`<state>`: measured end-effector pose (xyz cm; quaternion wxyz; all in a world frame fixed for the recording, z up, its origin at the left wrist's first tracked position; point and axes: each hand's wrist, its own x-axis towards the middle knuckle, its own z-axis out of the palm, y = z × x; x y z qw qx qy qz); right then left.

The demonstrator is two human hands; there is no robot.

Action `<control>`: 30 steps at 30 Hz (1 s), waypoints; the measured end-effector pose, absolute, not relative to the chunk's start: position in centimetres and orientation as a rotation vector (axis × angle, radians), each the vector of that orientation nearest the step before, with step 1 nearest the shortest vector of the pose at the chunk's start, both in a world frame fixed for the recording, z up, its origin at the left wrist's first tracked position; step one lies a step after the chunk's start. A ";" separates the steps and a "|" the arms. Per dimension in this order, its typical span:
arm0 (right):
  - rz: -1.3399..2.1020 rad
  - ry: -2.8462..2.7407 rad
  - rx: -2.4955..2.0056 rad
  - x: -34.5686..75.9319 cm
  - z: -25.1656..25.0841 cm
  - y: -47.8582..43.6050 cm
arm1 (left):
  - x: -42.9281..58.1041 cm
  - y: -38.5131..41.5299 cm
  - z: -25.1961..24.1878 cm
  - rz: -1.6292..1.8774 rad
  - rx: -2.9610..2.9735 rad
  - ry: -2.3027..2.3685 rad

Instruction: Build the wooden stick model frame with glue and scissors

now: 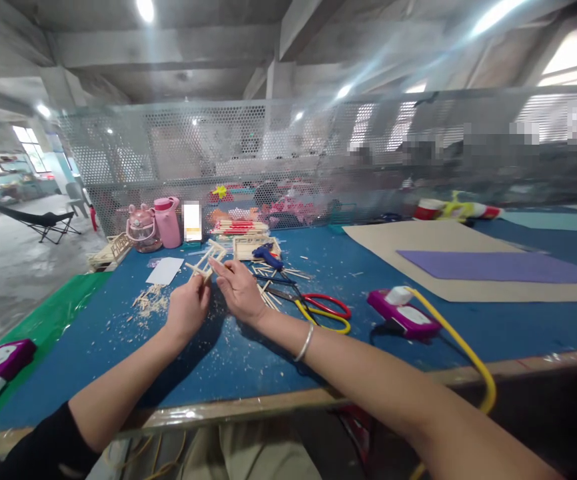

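A small pale frame of wooden sticks (214,255) is held up over the blue table. My left hand (188,307) is closed round its lower end, thumb on top. My right hand (237,288) touches the frame's right side with its fingers stretched out and lying close together; whether it pinches a part is too small to tell. Behind the right hand a blue glue gun (268,256) lies by a wooden tray (242,248). Loose sticks (267,295) and scissors with red and yellow handles (326,313) lie to its right.
Wood scraps (151,302) and white paper (165,271) lie left. Behind stand a pink bottle (167,223), a clear pink cup (142,230) and a lit phone (192,222). A purple power strip (402,315) with a yellow cable and a purple sheet (493,267) are right.
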<state>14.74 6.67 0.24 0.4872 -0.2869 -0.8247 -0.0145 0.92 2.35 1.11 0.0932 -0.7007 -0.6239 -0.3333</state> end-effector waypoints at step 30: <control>-0.133 -1.851 -0.701 13.7 -0.1 7.5 | 2.1 4.4 0.2 -1.250 -1.982 -1.951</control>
